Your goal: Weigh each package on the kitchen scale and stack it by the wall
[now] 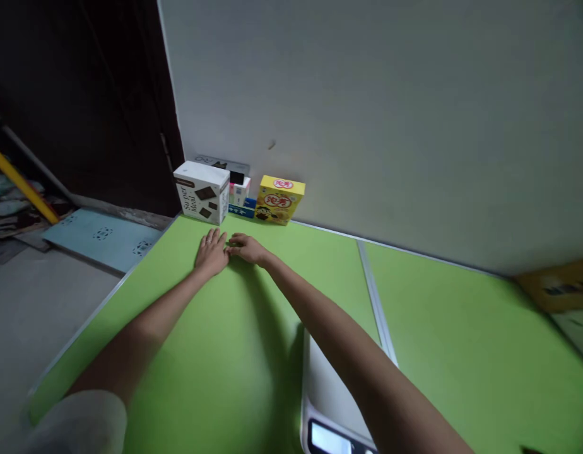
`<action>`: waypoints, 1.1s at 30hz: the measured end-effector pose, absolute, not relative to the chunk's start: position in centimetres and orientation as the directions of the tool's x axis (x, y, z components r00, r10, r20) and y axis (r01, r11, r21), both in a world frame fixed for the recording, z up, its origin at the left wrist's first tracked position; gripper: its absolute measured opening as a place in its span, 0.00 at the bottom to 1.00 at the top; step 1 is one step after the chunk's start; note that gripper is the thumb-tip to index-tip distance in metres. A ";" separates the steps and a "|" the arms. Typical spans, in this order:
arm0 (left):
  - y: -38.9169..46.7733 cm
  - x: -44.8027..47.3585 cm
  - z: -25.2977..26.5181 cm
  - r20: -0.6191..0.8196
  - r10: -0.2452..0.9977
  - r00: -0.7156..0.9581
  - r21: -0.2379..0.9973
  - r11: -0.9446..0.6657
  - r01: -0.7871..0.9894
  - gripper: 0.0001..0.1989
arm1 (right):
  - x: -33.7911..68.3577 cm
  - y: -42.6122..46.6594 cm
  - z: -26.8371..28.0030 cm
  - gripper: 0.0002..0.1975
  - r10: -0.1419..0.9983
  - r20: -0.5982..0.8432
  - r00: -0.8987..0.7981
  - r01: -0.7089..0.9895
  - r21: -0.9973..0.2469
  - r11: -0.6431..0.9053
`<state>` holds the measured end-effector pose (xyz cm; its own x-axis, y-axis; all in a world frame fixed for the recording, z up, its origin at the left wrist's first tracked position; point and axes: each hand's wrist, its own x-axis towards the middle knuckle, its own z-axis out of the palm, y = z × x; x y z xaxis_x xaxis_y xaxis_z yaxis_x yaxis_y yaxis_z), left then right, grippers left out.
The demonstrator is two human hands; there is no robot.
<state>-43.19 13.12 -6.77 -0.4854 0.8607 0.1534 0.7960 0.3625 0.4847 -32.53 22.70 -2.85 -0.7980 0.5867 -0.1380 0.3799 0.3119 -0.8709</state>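
Observation:
Both my arms reach over the green table (pixel 216 353) toward several boxes by the wall. My left hand (pixel 212 252) lies flat on the tabletop, fingers outstretched, just in front of a white box (pixel 201 192) that reads "Super Meal". Close against it, my right hand (pixel 248 248) has its fingers slightly bent and apart from the thumb, with nothing visible between them. Its fingertips are at the left hand's side; whether they touch is hard to tell. A yellow box (pixel 279 200) with red lettering stands beyond the right hand. Under my right forearm is a scale (pixel 327 378) with a lit display.
Behind the white box are a small white-and-pink box (pixel 241 191), a blue box (pixel 241 210) and a grey flat box (pixel 235 166). A metal strip (pixel 374 293) crosses the table. A yellow-brown carton (pixel 559 287) stands at the right, a light-blue board (pixel 105 234) at the left.

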 end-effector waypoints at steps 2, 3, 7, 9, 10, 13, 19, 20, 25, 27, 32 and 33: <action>12.3 -42.5 -6.7 0.144 0.875 -0.463 0.488 0.344 0.802 0.27 | -30.6 22.0 -1.5 0.14 0.540 -0.193 -0.819 0.409 -0.857 0.313; 11.9 -42.2 -6.6 0.137 0.879 -0.457 0.495 0.338 0.800 0.27 | -29.3 21.7 -0.8 0.14 0.522 -0.221 -0.824 0.425 -0.850 0.310; 11.1 -40.2 -5.1 0.085 0.897 -0.435 0.558 0.319 0.766 0.27 | -22.0 20.0 2.5 0.17 0.514 -0.290 -0.807 0.478 -0.832 0.282; 11.2 -37.6 -3.4 0.035 0.923 -0.383 0.604 0.286 0.744 0.25 | -17.5 18.8 4.1 0.21 0.488 -0.295 -0.822 0.471 -0.833 0.290; 11.3 -35.8 -2.3 -0.004 0.946 -0.325 0.640 0.252 0.726 0.25 | -15.2 18.2 4.8 0.23 0.455 -0.292 -0.841 0.453 -0.839 0.301; 10.6 -28.6 1.8 -0.133 0.987 -0.095 0.752 0.163 0.639 0.23 | -8.4 16.3 6.4 0.22 0.361 -0.252 -0.898 0.373 -0.870 0.323; 7.5 -14.2 8.4 -0.306 0.820 0.483 0.810 -0.043 0.586 0.21 | 4.1 11.9 6.9 0.07 0.247 -0.127 -0.961 0.162 -0.978 0.128; 7.4 -12.4 8.8 -0.323 0.774 0.544 0.806 -0.077 0.587 0.22 | 6.3 11.2 6.7 0.07 0.253 -0.101 -0.962 0.124 -0.989 0.078; 10.1 -2.8 7.7 -0.251 0.640 0.726 0.860 -0.197 0.470 0.25 | 16.9 8.5 4.1 0.11 0.716 0.005 -0.698 -0.112 -0.988 -0.102; 11.9 1.8 6.3 -0.149 0.652 0.744 0.900 -0.223 0.375 0.28 | 20.9 8.7 1.8 0.11 0.937 0.026 -0.349 -0.195 -0.980 -0.045; 15.6 13.6 2.9 -0.112 0.744 0.658 0.913 -0.184 0.364 0.32 | 30.1 12.4 -5.8 0.14 0.743 0.065 0.666 -0.056 -0.989 0.137; 16.3 15.7 2.4 -0.116 0.766 0.633 0.915 -0.165 0.367 0.34 | 31.8 13.3 -7.1 0.15 0.665 0.070 0.744 -0.014 -0.993 0.121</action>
<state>15.66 16.27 2.36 0.6328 0.7656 -0.1158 0.3674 -0.1652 0.9153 31.79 13.32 -7.05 0.7439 0.6646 0.0705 -0.0139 0.1209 -0.9926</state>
